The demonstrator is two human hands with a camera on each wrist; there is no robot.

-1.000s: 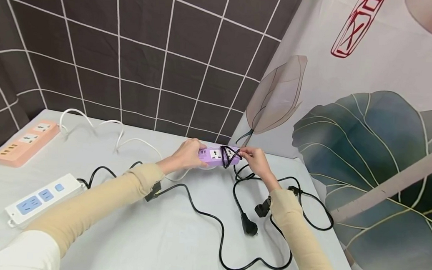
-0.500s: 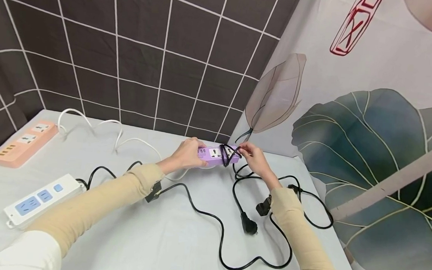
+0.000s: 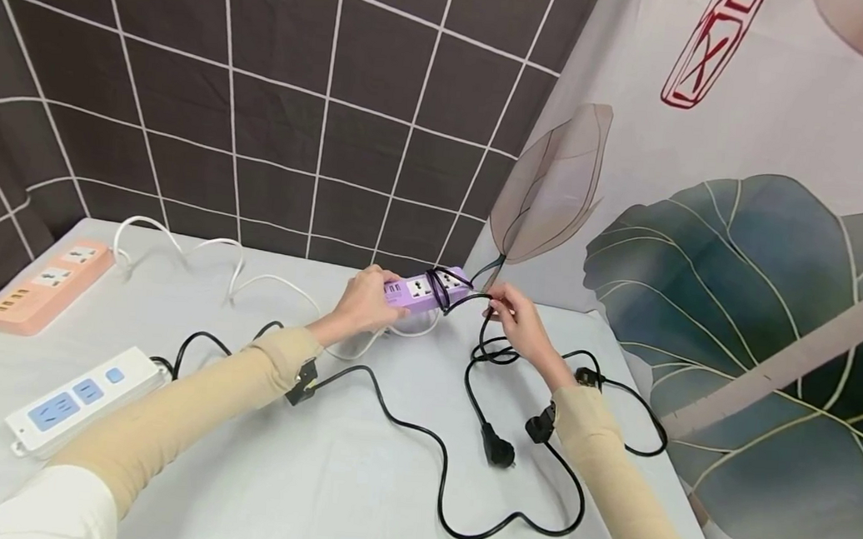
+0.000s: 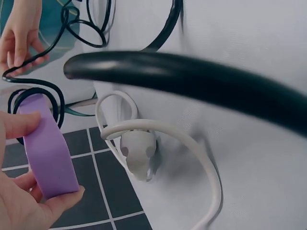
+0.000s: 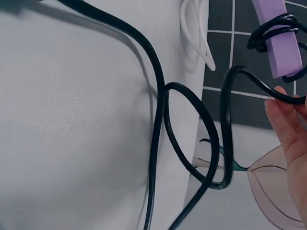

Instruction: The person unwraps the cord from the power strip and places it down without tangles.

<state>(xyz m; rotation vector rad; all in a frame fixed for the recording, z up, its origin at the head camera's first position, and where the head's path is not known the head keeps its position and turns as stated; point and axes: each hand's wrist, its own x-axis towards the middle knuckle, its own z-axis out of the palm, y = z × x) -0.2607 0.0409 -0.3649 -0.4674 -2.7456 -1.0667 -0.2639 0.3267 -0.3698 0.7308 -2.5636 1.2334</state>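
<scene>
Near the back of the table, my left hand (image 3: 363, 300) grips a purple power strip (image 3: 421, 304) by its left end, raised off the surface. Its right end is wrapped in several turns of black cord (image 5: 226, 120). My right hand (image 3: 520, 319) pinches that cord a short way right of the strip. From those fingers the cord drops into loose loops on the table. Seen in the left wrist view, the thumb lies on one face of the strip (image 4: 50, 148) and fingers lie on the other side.
At the left lie an orange power strip (image 3: 46, 293) and a white one (image 3: 84, 402) with blue sockets. A black plug (image 3: 497, 448) and a long black cord (image 3: 441, 479) lie in front. A white plug (image 4: 138, 148) rests by the back edge. Curtains hang behind and right.
The purple strip has shifted left and tilted, its right end rising. My right hand has moved right and away from it, drawing a length of black cord out between them.
</scene>
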